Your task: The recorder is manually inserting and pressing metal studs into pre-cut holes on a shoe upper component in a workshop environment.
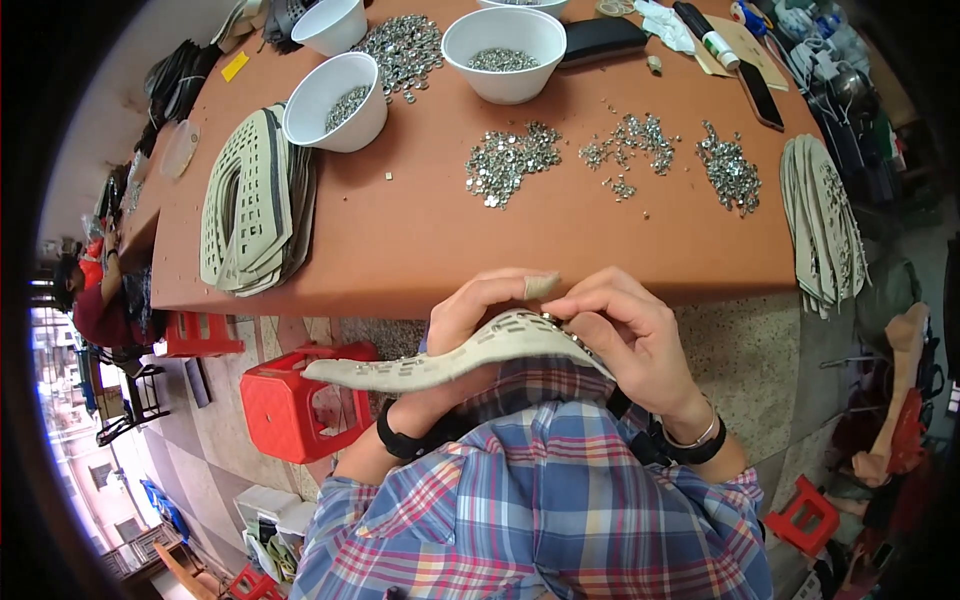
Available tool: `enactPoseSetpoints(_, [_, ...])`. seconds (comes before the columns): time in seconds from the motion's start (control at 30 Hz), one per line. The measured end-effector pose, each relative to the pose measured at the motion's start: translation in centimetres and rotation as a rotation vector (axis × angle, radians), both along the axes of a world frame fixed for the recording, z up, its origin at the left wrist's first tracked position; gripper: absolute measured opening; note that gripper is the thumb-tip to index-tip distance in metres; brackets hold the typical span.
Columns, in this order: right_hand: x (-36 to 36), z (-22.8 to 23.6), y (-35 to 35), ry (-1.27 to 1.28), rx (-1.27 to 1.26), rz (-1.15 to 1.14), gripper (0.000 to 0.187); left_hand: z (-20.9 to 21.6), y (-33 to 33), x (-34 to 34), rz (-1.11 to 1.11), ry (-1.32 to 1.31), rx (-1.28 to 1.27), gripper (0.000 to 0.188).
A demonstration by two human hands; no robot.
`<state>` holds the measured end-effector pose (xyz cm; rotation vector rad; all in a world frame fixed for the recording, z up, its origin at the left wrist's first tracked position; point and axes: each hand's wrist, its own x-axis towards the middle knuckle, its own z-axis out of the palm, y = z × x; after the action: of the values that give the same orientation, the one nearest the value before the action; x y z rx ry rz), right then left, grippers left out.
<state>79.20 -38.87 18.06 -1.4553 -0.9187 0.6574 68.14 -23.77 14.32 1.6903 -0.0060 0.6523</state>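
Observation:
A pale beige, curved leather piece (440, 366) with rows of rectangular slots is held up in front of my body, off the table. My left hand (465, 312) is closed on it, its thumb side under the piece and a beige finger cover on one finger. At the piece's right end, the fingertips of my right hand (635, 335) are pinched together at the edge. A small shiny metal stud (549, 317) shows at these fingertips, and more studs sit along the edge by my right thumb. Part of the piece's underside is hidden.
Before me, the brown-covered table (400, 240) bears piles of metal studs (512, 160), white bowls (503, 60) and a phone (760, 95). Stacks of slotted pieces stand at left (232, 200) and right (820, 215). A red stool (275, 405) is on the left; another person (105, 310) sits far left.

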Motion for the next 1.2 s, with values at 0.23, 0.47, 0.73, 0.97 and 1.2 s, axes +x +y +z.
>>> enactPoseSetpoints(0.23, [0.4, -1.0, 0.4, -0.407, -0.006, -0.023, 0.037, -1.6, 0.8, -0.6, 0.001, 0.343, -0.41, 0.021])
enactPoseSetpoints(0.47, [2.8, -1.3, 0.5, -0.414, -0.008, -0.138, 0.04, -0.6, 1.1, -0.4, -0.109, 0.188, -0.286, 0.018])
enactPoseSetpoints(0.73, [10.5, -4.9, -0.7, -0.377, -0.288, -0.555, 0.024, 0.0, 1.1, -0.7, -0.053, 0.126, -0.322, 0.026])
enactPoseSetpoints(0.97, [13.5, -3.5, 1.4, -0.596, -0.331, -0.544, 0.016, -1.9, 1.0, -2.0, -0.019, 0.132, -0.417, 0.028])
enactPoseSetpoints(1.2, [15.8, -4.2, 3.1, -0.825, -0.385, -0.521, 0.007, -2.5, 1.4, -1.8, 0.07, 0.207, -0.411, 0.025])
